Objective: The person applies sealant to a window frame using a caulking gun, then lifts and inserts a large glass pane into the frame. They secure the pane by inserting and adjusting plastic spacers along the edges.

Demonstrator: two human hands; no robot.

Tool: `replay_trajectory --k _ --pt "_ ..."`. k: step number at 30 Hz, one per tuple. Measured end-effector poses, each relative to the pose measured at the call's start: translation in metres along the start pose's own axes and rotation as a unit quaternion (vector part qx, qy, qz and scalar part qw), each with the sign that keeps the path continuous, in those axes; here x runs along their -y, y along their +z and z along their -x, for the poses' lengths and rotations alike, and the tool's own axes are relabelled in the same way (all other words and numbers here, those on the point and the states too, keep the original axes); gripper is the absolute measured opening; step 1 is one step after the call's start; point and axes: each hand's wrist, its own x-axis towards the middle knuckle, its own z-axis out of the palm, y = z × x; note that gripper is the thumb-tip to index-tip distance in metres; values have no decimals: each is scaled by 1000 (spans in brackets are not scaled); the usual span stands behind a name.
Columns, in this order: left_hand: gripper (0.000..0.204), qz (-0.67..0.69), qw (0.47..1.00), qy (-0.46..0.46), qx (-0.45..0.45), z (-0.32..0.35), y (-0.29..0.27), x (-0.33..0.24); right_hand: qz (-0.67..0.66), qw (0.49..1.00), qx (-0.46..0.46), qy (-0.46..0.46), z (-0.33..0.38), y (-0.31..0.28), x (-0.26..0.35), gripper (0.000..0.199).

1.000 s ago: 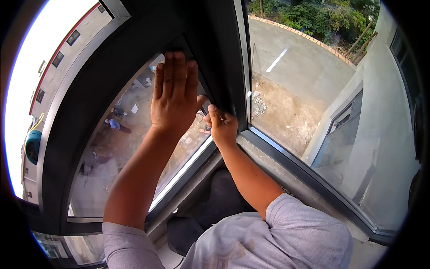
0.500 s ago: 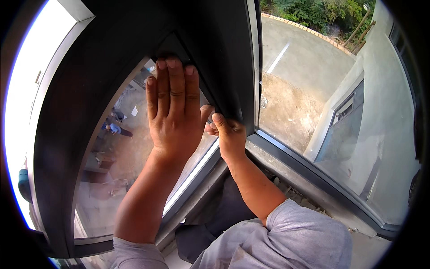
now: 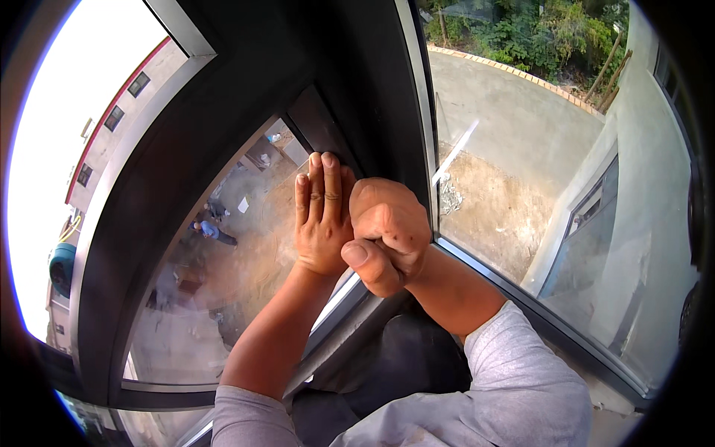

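Observation:
My left hand (image 3: 322, 231) lies flat with its fingers stretched upward, against the dark window frame (image 3: 365, 67) where it meets the glass pane (image 3: 216, 298). Beyond its fingertips a dark strip (image 3: 316, 115) runs along the inner edge of that frame. My right hand (image 3: 391, 227) is balled into a fist, thumb folded across the front, close beside the left hand and partly overlapping it in view. Nothing shows inside the fist. Whether it touches the frame behind it cannot be made out.
A second glass pane (image 3: 506, 194) meets the frame at a corner on the right, above a lower rail (image 3: 521, 298). Far below the left pane, a person in blue (image 3: 216, 232) is on the ground. A green rounded object (image 3: 62, 270) is at the far left.
My left hand has slid down along the frame, baring more of the dark strip. My right hand, lower and with its thumb up before, has risen toward the camera and closed into a fist.

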Motion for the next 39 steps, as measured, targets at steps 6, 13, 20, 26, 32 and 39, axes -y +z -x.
replay_trajectory --k 6,13,20,26,32,39 --pt "39 205 976 -46 61 -3 -4 -1 64 986 123 -96 -50 21 -32 20" --pt "39 545 818 -142 118 -9 -5 -5 49 990 115 -73 -58 23 -41 23" --pt "52 218 970 -9 105 1 21 -4 13 973 160 -164 -57 48 -10 24" --pt "84 58 995 64 49 6 -1 7 -45 985 107 -125 -34 50 -3 22" --pt "87 57 997 37 33 5 5 -2 -48 983 172 -33 54 -14 34 30" --pt "105 20 999 50 5 2 6 -5 36 979 198 18 147 -34 -9 28"
